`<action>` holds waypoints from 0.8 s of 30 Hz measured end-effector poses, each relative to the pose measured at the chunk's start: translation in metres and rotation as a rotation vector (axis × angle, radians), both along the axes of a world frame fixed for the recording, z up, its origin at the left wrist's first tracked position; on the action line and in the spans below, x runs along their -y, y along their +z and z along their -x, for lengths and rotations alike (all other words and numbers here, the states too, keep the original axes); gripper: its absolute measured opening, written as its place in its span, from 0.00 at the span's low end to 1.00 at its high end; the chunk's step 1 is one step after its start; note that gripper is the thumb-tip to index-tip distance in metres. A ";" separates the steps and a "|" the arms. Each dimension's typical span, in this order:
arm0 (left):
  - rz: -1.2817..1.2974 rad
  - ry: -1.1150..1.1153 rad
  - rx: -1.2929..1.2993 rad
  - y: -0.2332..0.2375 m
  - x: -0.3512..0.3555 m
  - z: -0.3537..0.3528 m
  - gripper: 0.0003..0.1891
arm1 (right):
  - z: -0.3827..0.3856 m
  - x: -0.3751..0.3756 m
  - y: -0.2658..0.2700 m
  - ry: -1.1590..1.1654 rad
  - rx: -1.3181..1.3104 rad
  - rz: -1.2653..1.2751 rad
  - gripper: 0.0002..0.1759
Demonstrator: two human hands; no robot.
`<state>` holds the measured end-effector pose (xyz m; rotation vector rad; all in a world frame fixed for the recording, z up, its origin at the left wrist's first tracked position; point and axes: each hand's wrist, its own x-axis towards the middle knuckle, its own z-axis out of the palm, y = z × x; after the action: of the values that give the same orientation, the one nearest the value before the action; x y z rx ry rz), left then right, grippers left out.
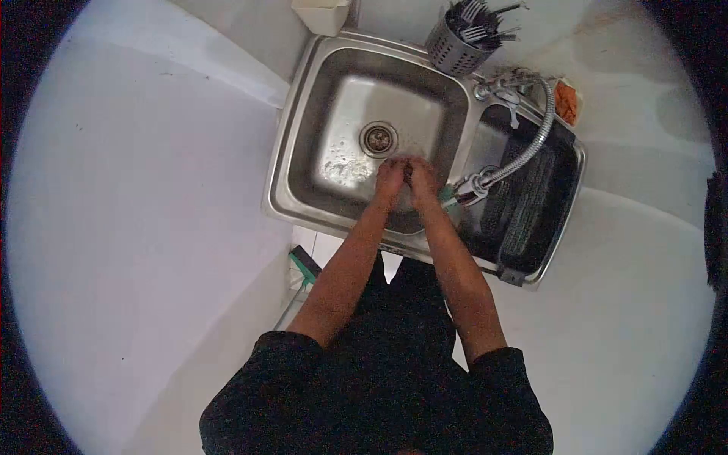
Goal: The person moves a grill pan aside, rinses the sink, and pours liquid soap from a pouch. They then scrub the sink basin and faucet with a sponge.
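Observation:
Both my hands are over the near right part of the steel sink basin (303,129), close together below the drain (378,139). My left hand (390,179) has its fingers curled inward. Beside it my right hand (422,180) is closed the same way. Between them shows a small dark patch, and I cannot tell what they hold. Just right of my right wrist hangs the spray head (472,189) of the flexible metal hose (543,136), with a pale green piece (447,196) next to it. Water drops and wet, shiny patches mark the basin floor.
A black drying rack (527,199) fills the right side of the sink. Behind stand a perforated holder (456,51) of forks and other cutlery, the tap (509,89), and an orange item (566,102) in a small dish. A green-and-black brush head (305,264) leans below left.

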<state>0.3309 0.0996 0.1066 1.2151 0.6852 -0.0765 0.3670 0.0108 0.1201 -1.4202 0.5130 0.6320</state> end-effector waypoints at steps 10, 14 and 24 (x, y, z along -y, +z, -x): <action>-0.480 -0.017 0.064 0.033 -0.002 0.040 0.14 | 0.031 0.066 0.069 0.385 -0.058 -0.475 0.19; -0.476 -0.036 0.263 0.178 0.014 0.017 0.18 | 0.013 0.085 0.063 0.443 0.028 -0.355 0.28; -1.120 -0.510 0.515 0.249 0.027 -0.009 0.25 | -0.047 0.118 0.141 0.451 0.644 0.168 0.11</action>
<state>0.3398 0.0730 0.3559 2.3515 -0.1257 0.2265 0.4144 -0.1069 0.2613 -1.8119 -0.2789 0.4478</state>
